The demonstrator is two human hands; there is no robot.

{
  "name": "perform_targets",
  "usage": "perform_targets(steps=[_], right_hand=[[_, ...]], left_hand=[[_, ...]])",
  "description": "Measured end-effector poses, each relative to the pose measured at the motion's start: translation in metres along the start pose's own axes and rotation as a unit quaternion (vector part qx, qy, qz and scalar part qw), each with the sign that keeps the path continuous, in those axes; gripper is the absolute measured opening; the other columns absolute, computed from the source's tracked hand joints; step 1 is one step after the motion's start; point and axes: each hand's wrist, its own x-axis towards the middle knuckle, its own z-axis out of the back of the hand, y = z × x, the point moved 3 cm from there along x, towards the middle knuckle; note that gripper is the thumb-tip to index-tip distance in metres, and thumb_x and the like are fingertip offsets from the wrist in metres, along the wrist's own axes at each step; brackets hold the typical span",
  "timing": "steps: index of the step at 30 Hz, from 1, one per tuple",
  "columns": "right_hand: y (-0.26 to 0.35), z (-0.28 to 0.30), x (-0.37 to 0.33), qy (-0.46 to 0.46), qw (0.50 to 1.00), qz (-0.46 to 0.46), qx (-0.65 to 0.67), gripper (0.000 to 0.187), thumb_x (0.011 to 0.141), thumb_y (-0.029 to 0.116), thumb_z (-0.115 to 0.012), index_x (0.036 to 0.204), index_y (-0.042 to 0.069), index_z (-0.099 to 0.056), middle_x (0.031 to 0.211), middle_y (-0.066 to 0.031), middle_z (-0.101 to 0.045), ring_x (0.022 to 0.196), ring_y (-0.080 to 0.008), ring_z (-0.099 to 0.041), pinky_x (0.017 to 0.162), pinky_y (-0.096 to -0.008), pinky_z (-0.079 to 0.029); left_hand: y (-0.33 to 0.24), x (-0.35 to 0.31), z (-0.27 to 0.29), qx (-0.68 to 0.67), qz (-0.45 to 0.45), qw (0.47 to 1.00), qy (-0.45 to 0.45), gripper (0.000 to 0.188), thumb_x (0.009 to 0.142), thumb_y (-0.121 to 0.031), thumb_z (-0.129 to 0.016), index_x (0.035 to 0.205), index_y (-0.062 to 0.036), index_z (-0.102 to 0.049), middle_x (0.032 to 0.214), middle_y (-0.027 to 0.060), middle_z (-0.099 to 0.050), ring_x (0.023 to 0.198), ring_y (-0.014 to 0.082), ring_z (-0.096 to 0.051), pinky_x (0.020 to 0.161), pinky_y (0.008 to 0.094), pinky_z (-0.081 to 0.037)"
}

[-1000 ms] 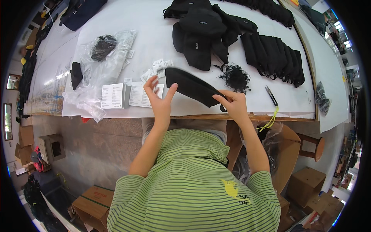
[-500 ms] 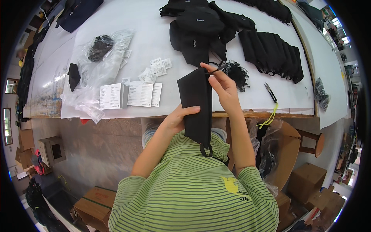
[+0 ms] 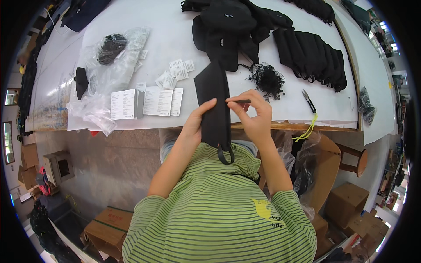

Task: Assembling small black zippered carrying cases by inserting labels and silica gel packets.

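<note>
A long, flat black fabric pouch (image 3: 212,83) stands upright before me over the table's front edge, a small loop (image 3: 226,156) at its lower end. My left hand (image 3: 193,125) is closed on its left side, the thumb lying across the front. At the right edge, about midway along, my right hand (image 3: 258,116) pinches a thin dark zipper pull (image 3: 242,101) between thumb and fingers. Beyond that hand lies a tangled heap of thin black cords (image 3: 268,82). Thread snips (image 3: 309,101) with a yellow-green ribbon (image 3: 309,129) rest to its right.
Black pouches form a pile (image 3: 226,28) at the back and a row (image 3: 311,57) at the right. Printed cards (image 3: 158,101), small white labels (image 3: 177,70) and a clear plastic bag (image 3: 127,57) lie left. An open carton (image 3: 326,164) stands below the table's right side.
My right hand has come down from the pouch's upper end to the middle of its right edge. The pouch has shifted slightly left and away from me, with my left hand higher.
</note>
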Motion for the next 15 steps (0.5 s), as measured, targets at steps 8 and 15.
perform_targets(steps=[8,15], right_hand=[[0.020,-0.011,-0.023,0.102,0.989,-0.070,0.087,0.004,0.078,0.007,-0.072,0.080,0.004,-0.070,0.070,-0.0021,-0.057,0.065,-0.0109,-0.052,0.053,-0.0227,-0.040],[0.021,-0.012,-0.028,0.120,0.986,-0.075,0.086,0.006,0.077,0.009,-0.073,0.080,0.005,-0.070,0.068,-0.0015,-0.054,0.061,-0.0104,-0.048,0.051,-0.0238,-0.036]], left_hand=[[-0.019,0.000,0.005,-0.035,-0.071,0.997,-0.020,0.028,0.089,-0.028,-0.061,0.090,-0.0005,-0.058,0.067,0.0074,-0.054,0.065,0.0180,-0.053,0.058,0.0289,-0.047],[-0.023,-0.001,0.005,-0.058,-0.073,0.995,-0.018,0.026,0.089,-0.028,-0.062,0.088,-0.0020,-0.059,0.070,0.0067,-0.056,0.066,0.0159,-0.052,0.058,0.0267,-0.046]])
